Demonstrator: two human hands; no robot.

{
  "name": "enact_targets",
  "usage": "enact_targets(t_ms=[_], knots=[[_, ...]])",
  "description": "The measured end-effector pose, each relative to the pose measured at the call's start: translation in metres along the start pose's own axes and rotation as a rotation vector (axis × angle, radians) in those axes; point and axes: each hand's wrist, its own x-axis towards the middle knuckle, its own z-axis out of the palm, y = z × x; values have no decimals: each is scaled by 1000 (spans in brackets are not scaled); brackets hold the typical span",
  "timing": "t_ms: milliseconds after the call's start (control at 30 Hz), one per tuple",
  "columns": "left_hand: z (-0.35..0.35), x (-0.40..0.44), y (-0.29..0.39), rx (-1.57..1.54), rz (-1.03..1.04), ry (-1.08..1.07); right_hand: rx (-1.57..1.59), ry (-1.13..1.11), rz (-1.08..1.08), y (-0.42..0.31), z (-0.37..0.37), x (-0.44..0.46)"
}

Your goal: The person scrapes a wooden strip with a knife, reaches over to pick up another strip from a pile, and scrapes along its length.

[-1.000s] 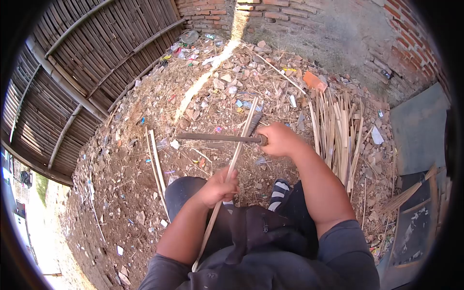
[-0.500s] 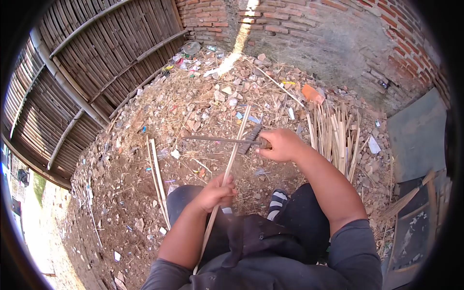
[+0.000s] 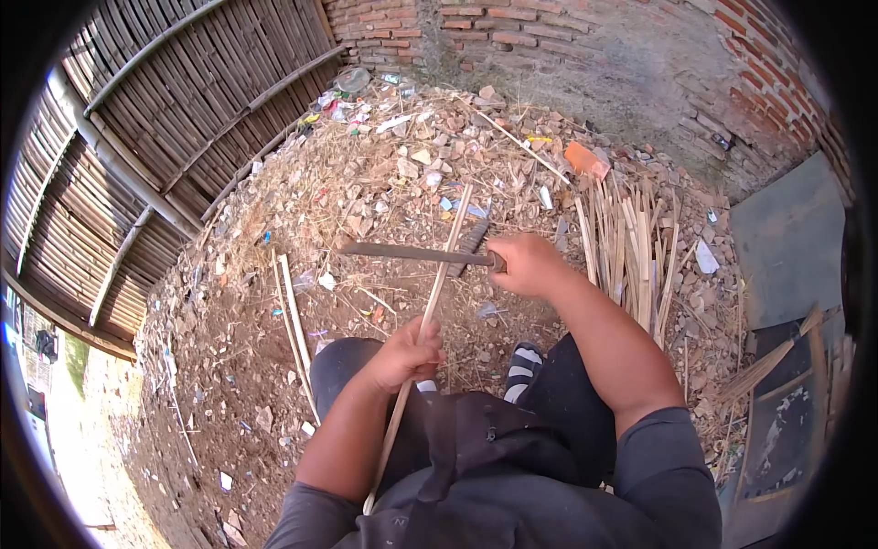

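My left hand (image 3: 409,355) is closed around a long pale bamboo strip (image 3: 435,300), which slants from my lap up and away over the ground. In my right hand (image 3: 524,263) is the handle of a machete (image 3: 402,252), its long dark blade pointing left. The blade crosses the strip near its far end; whether it touches the strip I cannot tell. Just behind the crossing lies a dark ridged block (image 3: 474,240) on the ground, partly hidden by the blade and strip.
A pile of split bamboo strips (image 3: 636,247) lies to the right, and a few more strips (image 3: 297,320) lie left of my knee. Rubble and litter cover the ground. A bamboo fence (image 3: 183,119) stands left, a brick wall (image 3: 585,55) ahead, a grey panel (image 3: 786,242) right.
The machete has turned from nearly edge-on to showing more of its flat side, and its tip sits slightly higher. Both hands keep their grips; the whole view has shifted a little.
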Motion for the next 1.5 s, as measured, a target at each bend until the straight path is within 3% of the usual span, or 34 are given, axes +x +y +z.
enact_targets(t_ms=[100,200,233,333,433,533,567,667,700,833,933,967,1067,1167,1267,1300,1400,1500], knots=[[-1,-1,-1,-26,-30,-21,-86,-167,-64,-18,-6,-2],[0,-3,-1,-27,-47,-61,296,-55,234,14,12,3],[0,-3,-2,-34,-42,-56,301,130,270,20,17,5],[1,0,0,-38,-26,-35,182,24,298,22,7,4],[1,-1,-1,-21,-17,-16,-33,-150,-51,3,6,-2],[3,-6,-1,-9,-37,-28,149,-145,36,13,6,1],[3,-6,1,-1,-42,-41,298,-51,169,22,10,2],[-1,-2,-3,-37,-39,-49,304,119,319,41,17,4],[-2,-1,-2,-17,-32,-37,200,149,221,36,16,5],[2,1,-3,83,-29,16,-23,-136,-66,-1,0,-5],[6,-3,-3,91,-32,30,178,-172,99,21,13,1],[7,-2,-1,84,-29,27,279,-80,231,26,14,0],[2,2,-4,52,-34,25,228,-25,341,25,7,1],[4,5,-3,97,-40,63,85,-174,73,5,9,0],[0,3,-13,147,-32,2,77,-273,60,9,6,4],[2,1,-13,125,-52,14,263,-126,152,33,26,3],[6,2,-6,102,-71,38,277,34,354,42,18,5],[3,7,-10,140,-51,41,81,-144,200,22,13,2]])
